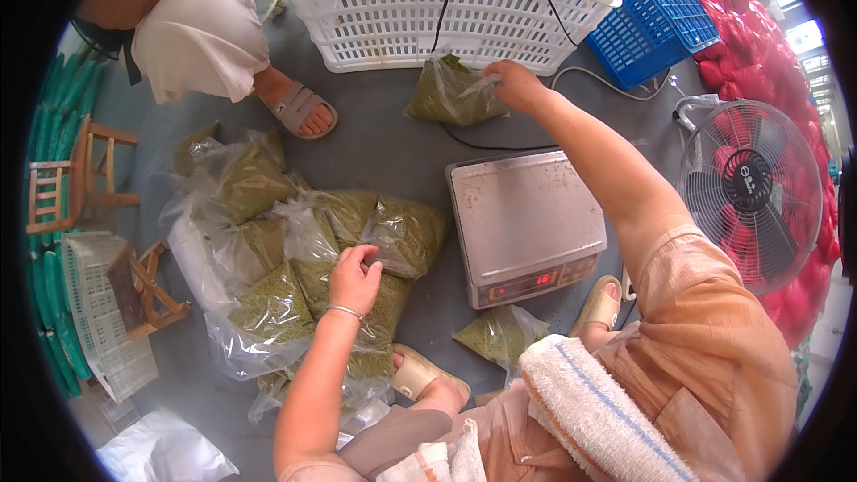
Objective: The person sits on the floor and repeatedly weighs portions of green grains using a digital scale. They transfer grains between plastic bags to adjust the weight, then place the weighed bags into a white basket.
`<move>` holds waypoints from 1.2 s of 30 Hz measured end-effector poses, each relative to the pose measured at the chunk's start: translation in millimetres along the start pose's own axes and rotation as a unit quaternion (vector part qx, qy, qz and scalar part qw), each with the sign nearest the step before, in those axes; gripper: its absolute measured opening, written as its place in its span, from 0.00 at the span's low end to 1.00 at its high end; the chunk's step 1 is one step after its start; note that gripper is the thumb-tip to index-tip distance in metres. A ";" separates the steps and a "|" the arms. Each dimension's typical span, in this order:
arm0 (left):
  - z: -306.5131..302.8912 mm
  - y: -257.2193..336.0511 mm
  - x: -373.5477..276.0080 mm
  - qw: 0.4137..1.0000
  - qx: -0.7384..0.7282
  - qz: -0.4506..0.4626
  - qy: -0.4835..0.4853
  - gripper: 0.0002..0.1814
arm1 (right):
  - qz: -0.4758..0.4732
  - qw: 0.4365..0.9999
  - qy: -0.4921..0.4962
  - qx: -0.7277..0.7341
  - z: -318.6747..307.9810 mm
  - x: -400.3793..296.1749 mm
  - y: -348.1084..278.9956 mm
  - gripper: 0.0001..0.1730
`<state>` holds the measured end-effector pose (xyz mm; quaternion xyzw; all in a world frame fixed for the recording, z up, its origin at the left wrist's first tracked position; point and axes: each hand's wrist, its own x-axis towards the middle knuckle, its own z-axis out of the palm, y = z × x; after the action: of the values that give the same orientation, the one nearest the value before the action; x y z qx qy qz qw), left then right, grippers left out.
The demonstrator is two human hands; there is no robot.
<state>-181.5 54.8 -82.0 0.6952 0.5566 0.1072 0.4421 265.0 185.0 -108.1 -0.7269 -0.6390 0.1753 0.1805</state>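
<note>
My right hand (519, 85) grips the gathered plastic at the top of a clear bag of green granules (452, 95), which sits on the floor in front of the white basket. My left hand (355, 281) is over a pile of similar filled bags (268, 301), its fingers curled and apart with nothing seen between them; whether it touches the bag below I cannot tell. Between my arms stands a digital scale (529, 214) with a bare metal plate and a lit red display. One more small filled bag (499, 338) lies near my feet, below the scale.
A white plastic basket (428, 20) with red items on its rim stands ahead, beside a blue crate (643, 20). Cables cross the floor. A fan (750, 194) is at the right, before red sacks (743, 60). Wooden stools (100, 174) stand left; another person's sandalled foot (301, 107) is nearby.
</note>
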 end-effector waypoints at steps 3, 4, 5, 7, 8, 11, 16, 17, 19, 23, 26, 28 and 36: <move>-7.7 -20.7 -9.1 0.985 0.139 0.076 0.072 0.15 | -0.007 1.000 -0.008 -0.020 -19.2 -18.0 -52.2 0.26; -12.5 -16.4 -6.2 0.982 0.150 0.077 0.085 0.15 | -0.100 0.992 0.055 -0.060 -20.5 -23.5 -46.4 0.25; -17.9 -13.3 -4.1 0.979 0.165 0.075 0.095 0.15 | -0.106 0.991 0.079 -0.036 -30.7 -41.5 -68.6 0.23; -29.5 -11.4 0.7 0.971 0.201 0.069 0.111 0.18 | -0.124 0.992 0.023 0.013 -36.5 -79.3 -98.3 0.20; -32.2 -9.5 1.3 0.966 0.216 0.069 0.121 0.20 | -0.146 0.988 -0.032 0.035 -28.7 -100.2 -110.5 0.18; -34.4 5.3 -5.2 0.945 0.282 0.028 0.163 0.27 | -0.186 0.959 -0.186 0.101 5.1 -154.8 -147.9 0.14; -69.8 -14.0 -8.2 0.929 0.319 -0.119 0.146 0.42 | -0.168 0.945 -0.266 0.089 64.6 -195.3 -210.1 0.11; -74.7 -14.1 -12.9 0.929 0.320 -0.137 0.127 0.42 | -0.169 0.943 -0.268 0.106 69.3 -200.4 -214.3 0.10; -91.7 -15.4 -19.9 0.926 0.325 -0.170 0.094 0.41 | -0.174 0.937 -0.267 0.146 79.9 -205.0 -224.5 0.10; -144.1 -24.3 1.8 0.940 0.219 -0.036 0.257 0.38 | -0.168 0.919 -0.310 0.175 81.9 -204.4 -212.7 0.12; -185.8 -39.5 50.2 0.898 0.195 -0.040 0.393 0.45 | -0.137 0.918 -0.339 0.155 65.5 -191.4 -211.8 0.12; -208.1 -74.6 86.1 0.878 0.167 -0.078 0.441 0.48 | -0.071 0.914 -0.342 0.205 47.2 -186.7 -219.9 0.11; -231.8 -150.7 139.1 0.910 0.032 -0.208 0.358 0.17 | 0.093 0.872 -0.389 0.281 19.7 -207.2 -198.3 0.14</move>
<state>-382.8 288.8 -104.4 0.4922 0.8126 0.2370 0.2030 58.6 3.6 -23.9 -0.5744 -0.5109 0.6322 0.0972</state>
